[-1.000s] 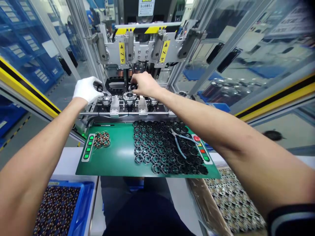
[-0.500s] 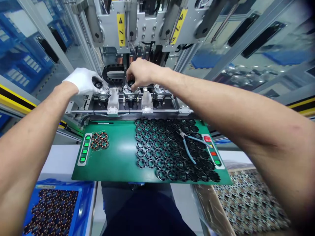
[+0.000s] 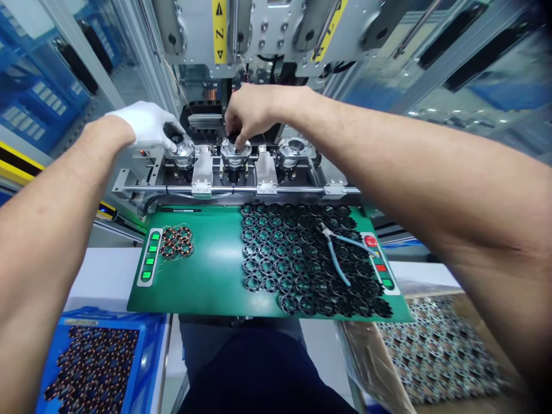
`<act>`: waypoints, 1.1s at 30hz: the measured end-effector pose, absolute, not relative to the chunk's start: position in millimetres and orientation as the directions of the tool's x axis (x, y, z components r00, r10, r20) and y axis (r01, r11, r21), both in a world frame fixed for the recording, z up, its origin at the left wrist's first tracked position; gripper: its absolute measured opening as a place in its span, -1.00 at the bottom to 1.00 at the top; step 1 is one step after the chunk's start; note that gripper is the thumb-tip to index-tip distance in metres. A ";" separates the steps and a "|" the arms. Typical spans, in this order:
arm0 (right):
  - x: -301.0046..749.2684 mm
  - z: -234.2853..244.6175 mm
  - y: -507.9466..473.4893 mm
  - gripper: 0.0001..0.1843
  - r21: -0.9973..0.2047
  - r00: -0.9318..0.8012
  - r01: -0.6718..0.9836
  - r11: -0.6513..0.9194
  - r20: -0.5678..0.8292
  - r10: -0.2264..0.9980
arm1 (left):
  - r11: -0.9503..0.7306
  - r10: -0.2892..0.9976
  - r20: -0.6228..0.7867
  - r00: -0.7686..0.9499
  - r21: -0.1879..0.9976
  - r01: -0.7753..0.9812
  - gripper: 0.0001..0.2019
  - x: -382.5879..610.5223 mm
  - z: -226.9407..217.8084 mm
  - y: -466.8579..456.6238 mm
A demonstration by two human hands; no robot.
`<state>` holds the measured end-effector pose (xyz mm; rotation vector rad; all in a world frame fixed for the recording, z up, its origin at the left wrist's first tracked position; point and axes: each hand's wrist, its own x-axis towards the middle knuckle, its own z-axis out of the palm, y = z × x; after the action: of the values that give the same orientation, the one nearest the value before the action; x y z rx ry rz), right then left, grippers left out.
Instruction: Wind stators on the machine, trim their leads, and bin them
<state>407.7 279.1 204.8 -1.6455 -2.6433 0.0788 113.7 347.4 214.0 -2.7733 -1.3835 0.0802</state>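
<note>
My left hand [image 3: 149,125], in a white glove, is closed around a black stator core [image 3: 176,138] at the top of the left metal fixture [image 3: 184,156]. My bare right hand [image 3: 254,110] reaches down to the middle fixture [image 3: 236,158]. Its fingers and thumb pinch another dark stator core [image 3: 233,137], mostly hidden by the hand. The third fixture [image 3: 295,148], on the right, has an open round centre and no hand on it. Rows of black stator cores [image 3: 280,251] lie on the green worktop [image 3: 215,270].
Blue-handled cutters [image 3: 338,261] rest on the cores. Several copper-wound stators [image 3: 176,241] and a pen [image 3: 179,210] lie at left. Button panels [image 3: 149,259] flank the worktop. Below are a blue bin [image 3: 149,351] and a lined carton [image 3: 371,356]. Machine heads [image 3: 271,34] hang above the fixtures.
The camera view has shifted slightly, baring more of the right fixture. Both hands stay at the same fixtures, with the right fingers still gripping at the middle one.
</note>
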 end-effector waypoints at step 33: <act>317.3 58.7 -121.8 -0.86 -0.274 -0.100 0.958 0.087 -0.033 0.994 | -0.711 0.703 0.291 0.649 0.309 0.632 -0.84 111.4 8.1 -49.6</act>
<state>317.3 -121.8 58.7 -1.9907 -2.1911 0.3400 111.4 -49.6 8.1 -3.0140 -1.2316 -0.6594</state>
